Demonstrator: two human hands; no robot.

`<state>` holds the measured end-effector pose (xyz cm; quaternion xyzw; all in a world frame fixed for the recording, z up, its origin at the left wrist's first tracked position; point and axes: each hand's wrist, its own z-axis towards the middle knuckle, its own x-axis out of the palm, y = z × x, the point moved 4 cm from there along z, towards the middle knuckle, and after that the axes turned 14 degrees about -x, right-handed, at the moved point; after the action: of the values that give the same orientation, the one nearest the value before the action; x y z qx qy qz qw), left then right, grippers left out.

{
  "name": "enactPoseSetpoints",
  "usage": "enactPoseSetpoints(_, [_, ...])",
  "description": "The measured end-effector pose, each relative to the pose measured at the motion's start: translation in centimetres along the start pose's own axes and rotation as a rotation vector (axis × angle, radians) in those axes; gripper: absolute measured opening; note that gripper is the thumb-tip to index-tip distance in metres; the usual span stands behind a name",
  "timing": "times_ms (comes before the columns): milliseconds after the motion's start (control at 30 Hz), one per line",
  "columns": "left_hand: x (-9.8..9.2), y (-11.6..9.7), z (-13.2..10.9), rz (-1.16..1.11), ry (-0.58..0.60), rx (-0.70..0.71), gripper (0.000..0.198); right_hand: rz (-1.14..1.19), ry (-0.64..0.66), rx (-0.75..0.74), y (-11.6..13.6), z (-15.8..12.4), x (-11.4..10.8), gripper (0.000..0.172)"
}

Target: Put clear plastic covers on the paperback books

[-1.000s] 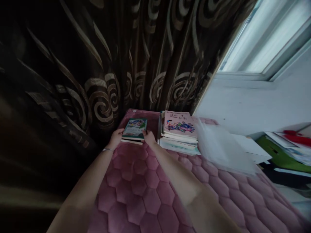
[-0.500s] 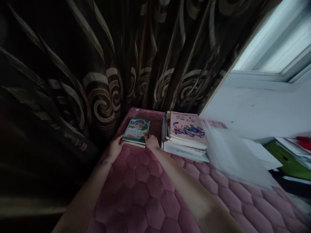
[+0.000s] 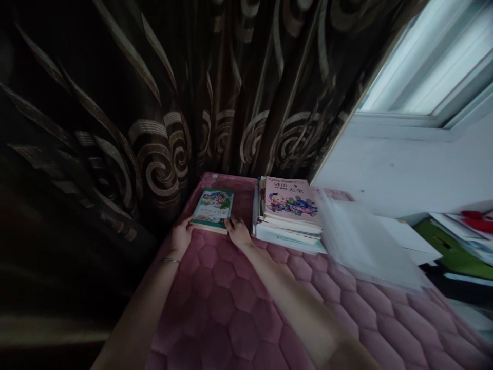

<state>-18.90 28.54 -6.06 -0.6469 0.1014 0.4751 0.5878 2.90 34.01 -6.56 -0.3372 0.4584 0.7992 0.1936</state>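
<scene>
A green-bordered book (image 3: 213,202) lies near the pink quilted cover's (image 3: 231,303) far-left corner.
Head view: the left hand (image 3: 182,239) touches the book's near-left corner, the right hand (image 3: 240,234) its near-right; whether either is clamped on it, I cannot tell. A book stack (image 3: 291,208) stands right of them, near the far edge.

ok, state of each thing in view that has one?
Green-edged book: closed, flat, cover up
Left hand: at that book's near left corner, firmness of grip unclear
Right hand: at its near right corner, firmness of grip unclear
Book stack: piled, cover of the pink top book facing up
Curtain: hanging in folds
Translucent sheet: lying beside the stack
Window: open or shut, cannot tell
</scene>
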Motion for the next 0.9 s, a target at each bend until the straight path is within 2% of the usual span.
enactPoseSetpoints(300, [0.26,0.31,0.42,0.01,-0.02,-0.013,0.038,-0.034,-0.011,0.005,-0.11,0.2,0.33,0.034])
enactPoseSetpoints(900, [0.31,0.53,0.57,-0.039,-0.026,-0.022,0.037,-0.05,0.008,-0.033,0.43,0.07,0.59,0.036])
